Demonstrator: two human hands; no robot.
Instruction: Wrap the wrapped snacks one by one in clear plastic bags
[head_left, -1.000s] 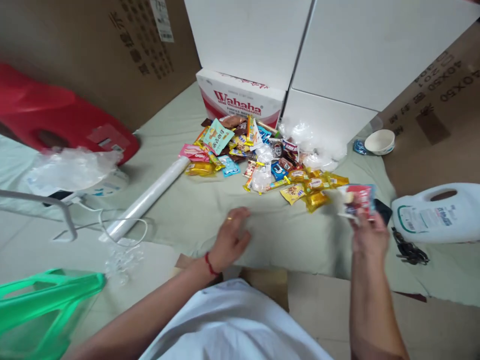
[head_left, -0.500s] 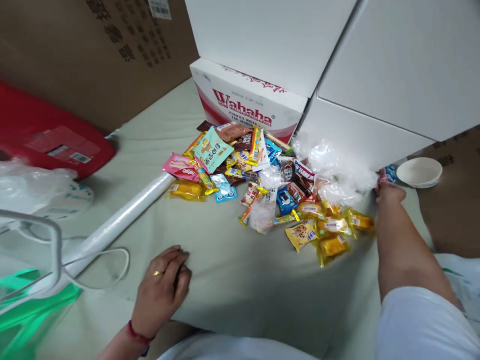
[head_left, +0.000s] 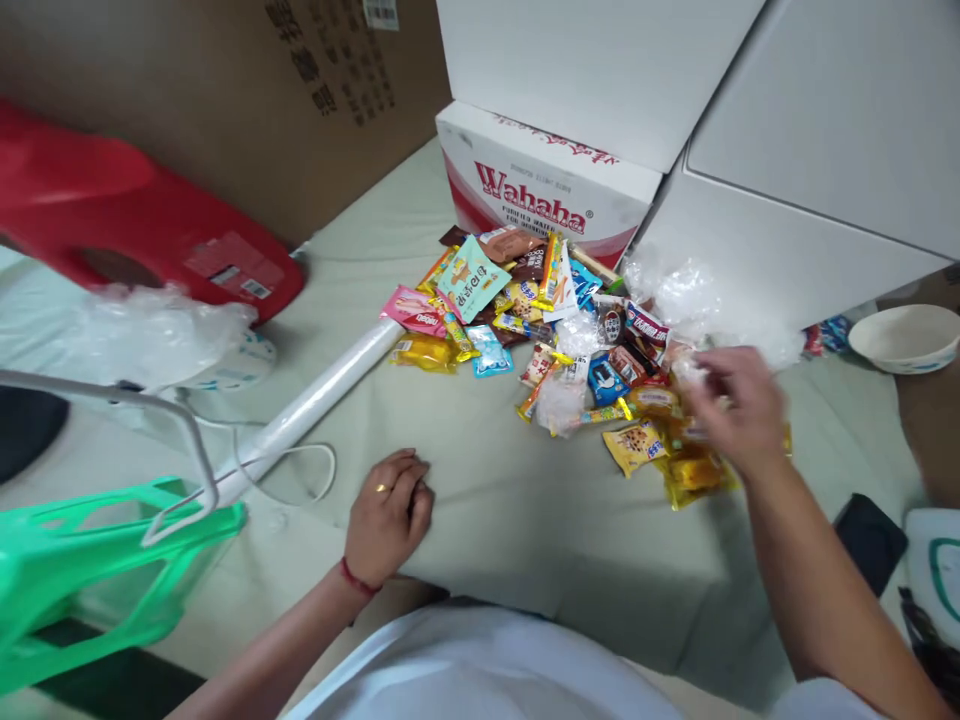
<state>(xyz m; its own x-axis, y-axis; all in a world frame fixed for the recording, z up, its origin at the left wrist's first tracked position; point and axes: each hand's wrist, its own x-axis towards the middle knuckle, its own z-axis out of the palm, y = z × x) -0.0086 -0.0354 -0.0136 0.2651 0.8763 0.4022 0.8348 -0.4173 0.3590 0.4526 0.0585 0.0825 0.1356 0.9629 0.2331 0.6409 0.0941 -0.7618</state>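
Observation:
My left hand (head_left: 390, 510) rests on the pale green cloth, fingers loosely curled together with nothing in them. In front of it lies a heap of wrapped snacks, among them a mint-green packet (head_left: 474, 280), a pink packet (head_left: 415, 311) and a yellow cookie packet (head_left: 635, 446). My right hand (head_left: 742, 405) is over the heap's right side, fingers bent downward and blurred. Beneath and beside it are yellow-wrapped cakes (head_left: 694, 470) and clear crumpled plastic; whether it grips any of them cannot be made out. A red and blue packet (head_left: 827, 336) lies beyond, beside a white bowl (head_left: 904, 340).
A Wahaha carton (head_left: 544, 190) and white panels (head_left: 825, 120) stand behind the heap. At left are a red jug (head_left: 225, 255), a plastic-wrapped roll (head_left: 322, 395), a white cable (head_left: 334, 470) and a green plastic stool (head_left: 142, 510). A dark object (head_left: 870, 540) lies at right.
My right hand has come back from the packet beside the bowl, leftward to the yellow-wrapped cakes. The red and blue packet now lies free of it. The view has shifted left; my left hand stays put.

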